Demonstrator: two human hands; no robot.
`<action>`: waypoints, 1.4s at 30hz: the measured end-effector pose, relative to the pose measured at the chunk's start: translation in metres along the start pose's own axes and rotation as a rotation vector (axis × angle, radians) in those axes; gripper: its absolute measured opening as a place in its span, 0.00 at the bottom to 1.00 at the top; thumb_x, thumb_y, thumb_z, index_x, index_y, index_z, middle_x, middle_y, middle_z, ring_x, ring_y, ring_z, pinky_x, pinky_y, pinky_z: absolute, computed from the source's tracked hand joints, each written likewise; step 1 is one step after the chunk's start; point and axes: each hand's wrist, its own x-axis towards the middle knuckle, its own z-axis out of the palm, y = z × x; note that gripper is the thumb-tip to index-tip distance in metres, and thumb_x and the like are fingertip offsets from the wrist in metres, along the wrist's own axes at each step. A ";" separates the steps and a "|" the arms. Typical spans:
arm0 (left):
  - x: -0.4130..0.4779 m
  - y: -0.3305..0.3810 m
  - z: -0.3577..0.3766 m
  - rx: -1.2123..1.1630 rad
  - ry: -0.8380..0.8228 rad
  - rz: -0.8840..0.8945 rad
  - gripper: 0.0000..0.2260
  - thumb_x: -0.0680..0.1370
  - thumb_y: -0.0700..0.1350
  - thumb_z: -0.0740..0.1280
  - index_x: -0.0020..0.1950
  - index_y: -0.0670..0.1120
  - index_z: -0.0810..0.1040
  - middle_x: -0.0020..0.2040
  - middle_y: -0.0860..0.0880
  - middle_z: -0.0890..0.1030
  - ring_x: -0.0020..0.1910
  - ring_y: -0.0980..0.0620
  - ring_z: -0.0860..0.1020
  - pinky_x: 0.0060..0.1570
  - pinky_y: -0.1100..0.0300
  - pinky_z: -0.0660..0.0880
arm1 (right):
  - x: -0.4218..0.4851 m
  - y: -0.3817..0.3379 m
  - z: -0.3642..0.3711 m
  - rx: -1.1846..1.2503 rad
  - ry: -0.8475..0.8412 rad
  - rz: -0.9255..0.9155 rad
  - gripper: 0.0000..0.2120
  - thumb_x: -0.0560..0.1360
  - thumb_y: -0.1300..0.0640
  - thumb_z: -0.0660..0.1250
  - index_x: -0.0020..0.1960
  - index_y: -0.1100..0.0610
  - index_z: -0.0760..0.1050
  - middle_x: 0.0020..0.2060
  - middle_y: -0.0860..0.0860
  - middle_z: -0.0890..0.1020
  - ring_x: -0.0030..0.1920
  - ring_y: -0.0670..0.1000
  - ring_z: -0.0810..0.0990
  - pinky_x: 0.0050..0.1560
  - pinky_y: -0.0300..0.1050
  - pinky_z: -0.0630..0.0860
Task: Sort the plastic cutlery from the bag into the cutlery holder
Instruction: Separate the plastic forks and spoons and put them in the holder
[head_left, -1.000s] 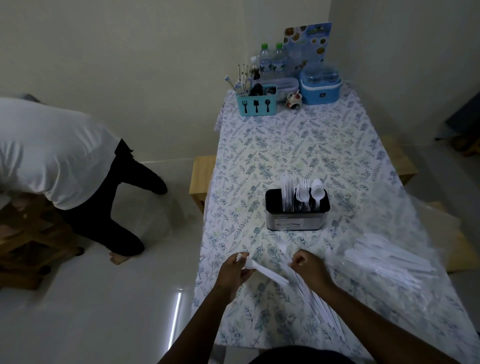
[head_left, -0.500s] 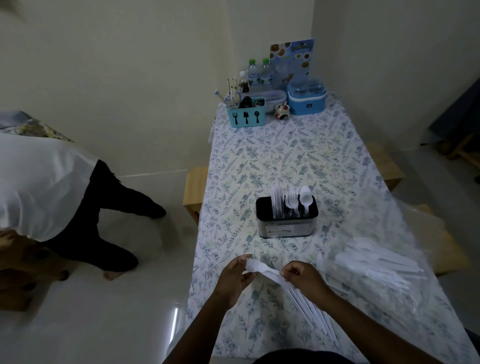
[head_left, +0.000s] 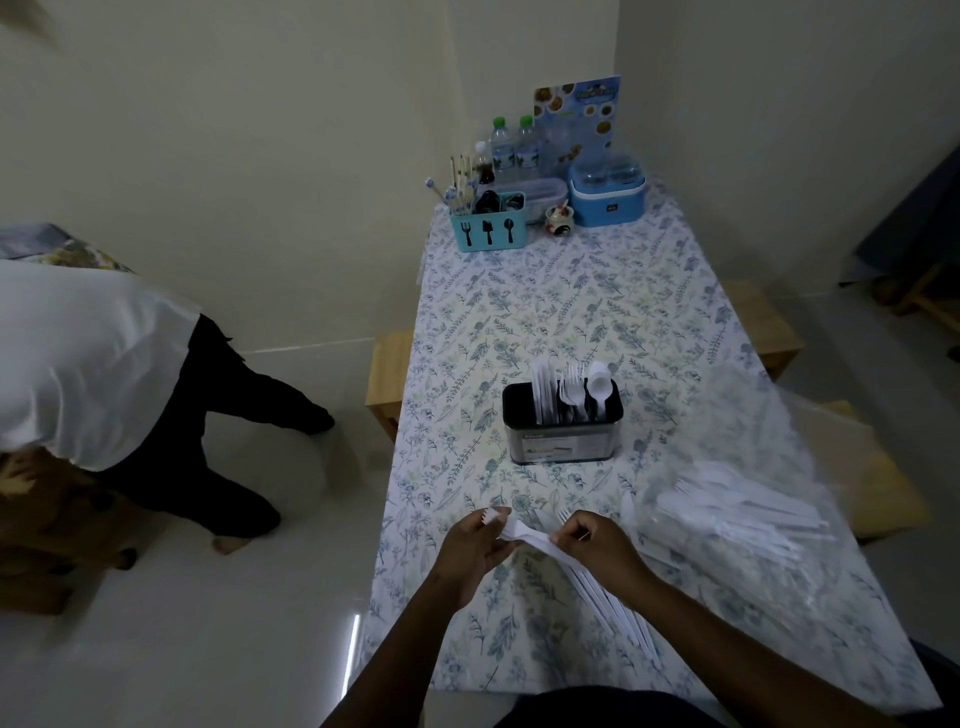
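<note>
Low in the frame's centre, the left hand (head_left: 475, 545) pinches the toothed end of a white plastic piece, probably a fork (head_left: 511, 530), while the right hand (head_left: 597, 543) grips a bundle of cutlery (head_left: 605, 597) trailing toward the bottom edge. Just above stands the black cutlery holder (head_left: 563, 428); the clear bag (head_left: 737, 504) lies right.
</note>
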 end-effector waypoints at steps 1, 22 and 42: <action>0.000 -0.001 0.000 0.018 0.020 0.010 0.09 0.81 0.40 0.63 0.58 0.40 0.78 0.57 0.40 0.80 0.55 0.44 0.81 0.48 0.60 0.80 | -0.001 0.002 0.000 -0.011 0.012 0.002 0.10 0.71 0.54 0.71 0.36 0.58 0.75 0.32 0.49 0.77 0.33 0.47 0.72 0.36 0.41 0.67; -0.002 -0.023 -0.023 0.044 0.208 0.012 0.13 0.80 0.39 0.63 0.64 0.36 0.76 0.60 0.37 0.79 0.56 0.42 0.80 0.48 0.58 0.79 | -0.004 0.051 -0.008 -0.562 0.117 0.032 0.15 0.68 0.54 0.75 0.36 0.53 0.67 0.36 0.49 0.73 0.38 0.49 0.73 0.38 0.41 0.66; -0.007 -0.014 0.002 0.066 0.123 -0.018 0.11 0.81 0.41 0.64 0.59 0.37 0.77 0.55 0.39 0.79 0.52 0.45 0.80 0.38 0.64 0.80 | -0.022 0.028 -0.023 -0.165 0.051 0.034 0.09 0.77 0.60 0.64 0.43 0.62 0.81 0.34 0.52 0.79 0.35 0.50 0.76 0.38 0.44 0.73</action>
